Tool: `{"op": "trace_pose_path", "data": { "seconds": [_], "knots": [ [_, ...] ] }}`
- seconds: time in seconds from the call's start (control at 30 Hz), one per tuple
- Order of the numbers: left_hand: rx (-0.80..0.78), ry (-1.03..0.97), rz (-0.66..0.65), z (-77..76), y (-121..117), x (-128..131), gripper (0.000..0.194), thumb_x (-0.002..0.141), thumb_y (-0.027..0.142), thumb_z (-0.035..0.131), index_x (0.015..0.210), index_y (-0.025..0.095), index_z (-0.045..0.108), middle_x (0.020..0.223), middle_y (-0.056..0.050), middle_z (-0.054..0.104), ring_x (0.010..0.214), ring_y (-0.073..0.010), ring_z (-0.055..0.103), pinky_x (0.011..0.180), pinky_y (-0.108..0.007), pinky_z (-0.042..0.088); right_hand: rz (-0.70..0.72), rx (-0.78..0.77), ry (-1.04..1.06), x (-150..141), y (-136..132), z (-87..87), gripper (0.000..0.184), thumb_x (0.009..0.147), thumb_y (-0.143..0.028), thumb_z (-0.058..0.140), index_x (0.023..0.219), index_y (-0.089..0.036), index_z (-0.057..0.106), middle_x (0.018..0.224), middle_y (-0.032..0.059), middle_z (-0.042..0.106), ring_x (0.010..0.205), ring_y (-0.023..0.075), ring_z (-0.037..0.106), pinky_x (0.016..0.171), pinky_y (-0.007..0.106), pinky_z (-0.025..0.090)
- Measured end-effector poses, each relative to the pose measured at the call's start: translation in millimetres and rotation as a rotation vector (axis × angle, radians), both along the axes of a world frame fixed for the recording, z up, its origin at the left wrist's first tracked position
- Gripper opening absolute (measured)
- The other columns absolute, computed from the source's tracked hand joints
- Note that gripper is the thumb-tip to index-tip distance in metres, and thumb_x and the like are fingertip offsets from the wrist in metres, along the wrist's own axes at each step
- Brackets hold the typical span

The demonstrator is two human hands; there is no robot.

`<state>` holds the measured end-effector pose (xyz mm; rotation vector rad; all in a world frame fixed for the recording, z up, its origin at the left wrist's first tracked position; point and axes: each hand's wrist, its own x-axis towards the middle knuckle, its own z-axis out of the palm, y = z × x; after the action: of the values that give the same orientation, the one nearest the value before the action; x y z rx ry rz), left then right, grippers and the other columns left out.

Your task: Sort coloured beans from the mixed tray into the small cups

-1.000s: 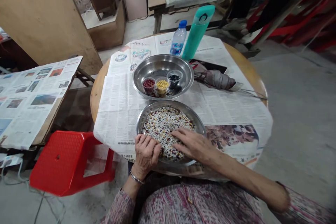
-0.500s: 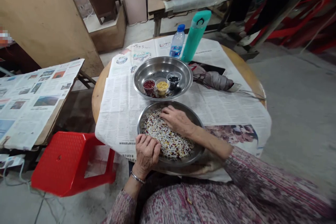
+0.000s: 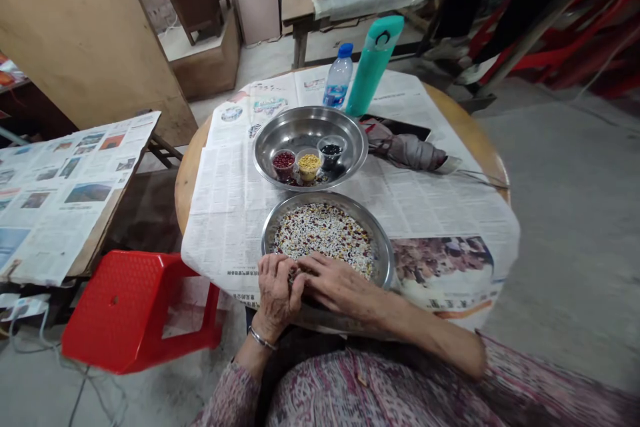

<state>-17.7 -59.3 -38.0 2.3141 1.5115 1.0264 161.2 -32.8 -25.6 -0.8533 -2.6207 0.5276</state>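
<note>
In the head view, a metal basin (image 3: 384, 247) holds white grains (image 3: 320, 233) mixed with red, yellow and black beans. Over the basin's near left rim, my left hand (image 3: 277, 290) is curled closed, with a few small dark beans showing beside its thumb. My right hand (image 3: 337, 283) touches it there, its fingers bent together at the left hand's thumb; whatever they pinch is hidden. Behind stands a second metal basin (image 3: 295, 123) with three clear cups: red beans (image 3: 284, 160), yellow beans (image 3: 309, 163) and black beans (image 3: 331, 150). Loose dark bits lie around the cups.
Newspaper (image 3: 220, 213) covers the round table. At its back stand a water bottle (image 3: 339, 77) and a teal flask (image 3: 375, 67). A folded grey umbrella (image 3: 413, 152) lies at the right, near a dark phone (image 3: 400, 127). A red stool (image 3: 125, 307) is at the left.
My right hand has moved from the far left part of the grains back to my left hand at the near rim. My left hand stays in place, still closed.
</note>
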Motion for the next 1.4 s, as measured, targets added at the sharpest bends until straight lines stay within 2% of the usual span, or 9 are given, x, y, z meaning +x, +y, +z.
{"op": "trace_pose_path", "data": {
  "seconds": [0.13, 0.33, 0.47, 0.57, 0.7, 0.83, 0.97, 1.17, 1.4],
  "knots": [
    [0.017, 0.014, 0.009, -1.6, -0.5, -0.5, 0.011, 0.097, 0.024, 0.044, 0.095, 0.019, 0.053, 0.098, -0.008, 0.059, 0.096, -0.0228, 0.054, 0.09, -0.041, 0.043, -0.018, 0.068, -0.007, -2.0, 25.8, -8.4, 0.02, 0.095, -0.022, 0.05, 0.109, -0.019, 0.064, 0.106, 0.0106, 0.061, 0.098, 0.0224, 0.054, 0.083, 0.037, 0.051],
    [0.01, 0.021, -0.007, 1.9, 1.5, 0.5, 0.01, 0.097, 0.023, 0.043, 0.095, 0.02, 0.053, 0.094, -0.007, 0.059, 0.092, -0.022, 0.055, 0.088, -0.039, 0.042, -0.376, 0.113, 0.011, 20.6, 45.0, -6.0, 0.023, 0.095, -0.013, 0.046, 0.103, -0.018, 0.067, 0.103, 0.0103, 0.063, 0.102, 0.0224, 0.057, 0.087, 0.035, 0.051],
    [0.031, 0.03, 0.006, 1.9, 2.1, 0.9, 0.011, 0.097, 0.023, 0.043, 0.096, 0.019, 0.053, 0.095, -0.007, 0.059, 0.092, -0.022, 0.054, 0.087, -0.038, 0.042, -0.181, 0.188, -0.024, -1.9, 43.6, 2.5, 0.024, 0.095, -0.022, 0.05, 0.112, -0.019, 0.066, 0.119, 0.011, 0.064, 0.113, 0.0254, 0.055, 0.094, 0.041, 0.048],
    [0.025, 0.036, 0.017, 0.4, 1.7, 0.6, 0.012, 0.097, 0.024, 0.042, 0.093, 0.02, 0.053, 0.093, -0.007, 0.059, 0.091, -0.022, 0.054, 0.089, -0.039, 0.042, -0.039, 0.253, -0.037, -19.3, 44.6, -4.8, 0.037, 0.097, -0.032, 0.049, 0.132, -0.021, 0.058, 0.139, 0.0102, 0.057, 0.133, 0.0285, 0.045, 0.108, 0.052, 0.037],
    [0.037, 0.033, 0.009, -0.2, 1.7, 0.0, 0.012, 0.097, 0.023, 0.042, 0.095, 0.019, 0.053, 0.094, -0.007, 0.06, 0.092, -0.0218, 0.055, 0.087, -0.038, 0.042, -0.149, 0.276, -0.1, -8.7, 48.6, -21.7, 0.051, 0.098, -0.042, 0.048, 0.144, -0.022, 0.045, 0.152, 0.009, 0.046, 0.145, 0.0303, 0.03, 0.114, 0.06, 0.024],
    [0.034, 0.027, -0.009, 1.0, 3.0, 0.1, 0.014, 0.098, 0.023, 0.04, 0.094, 0.019, 0.053, 0.091, -0.006, 0.059, 0.089, -0.0211, 0.054, 0.086, -0.037, 0.041, -0.3, 0.302, -0.172, 18.4, 50.8, -31.4, 0.06, 0.096, -0.046, 0.049, 0.149, -0.022, 0.036, 0.157, 0.0112, 0.037, 0.146, 0.0314, 0.028, 0.114, 0.061, 0.025],
    [0.016, 0.027, -0.01, 1.3, 3.6, 0.4, 0.015, 0.099, 0.025, 0.04, 0.093, 0.019, 0.052, 0.091, -0.006, 0.059, 0.089, -0.0212, 0.054, 0.085, -0.038, 0.041, -0.396, 0.298, -0.209, 20.3, 45.7, -34.0, 0.067, 0.095, -0.05, 0.048, 0.151, -0.016, 0.033, 0.157, 0.016, 0.035, 0.146, 0.0351, 0.027, 0.111, 0.064, 0.028],
    [0.039, 0.035, -0.005, 1.7, 3.2, 0.7, 0.012, 0.097, 0.023, 0.042, 0.093, 0.019, 0.053, 0.092, -0.007, 0.06, 0.089, -0.0216, 0.054, 0.085, -0.038, 0.043, -0.309, 0.284, -0.146, -8.7, 36.1, -29.7, 0.064, 0.095, -0.047, 0.049, 0.149, -0.014, 0.038, 0.157, 0.0175, 0.035, 0.147, 0.035, 0.025, 0.112, 0.063, 0.027],
    [0.047, 0.036, 0.011, 2.0, 3.7, 1.5, 0.013, 0.098, 0.024, 0.041, 0.092, 0.02, 0.052, 0.09, -0.006, 0.059, 0.089, -0.0223, 0.054, 0.084, -0.039, 0.044, 0.02, 0.259, -0.074, -14.1, 36.0, -25.2, 0.058, 0.095, -0.037, 0.048, 0.149, -0.017, 0.038, 0.153, 0.0131, 0.043, 0.147, 0.0284, 0.027, 0.117, 0.061, 0.018]
  ]
}}
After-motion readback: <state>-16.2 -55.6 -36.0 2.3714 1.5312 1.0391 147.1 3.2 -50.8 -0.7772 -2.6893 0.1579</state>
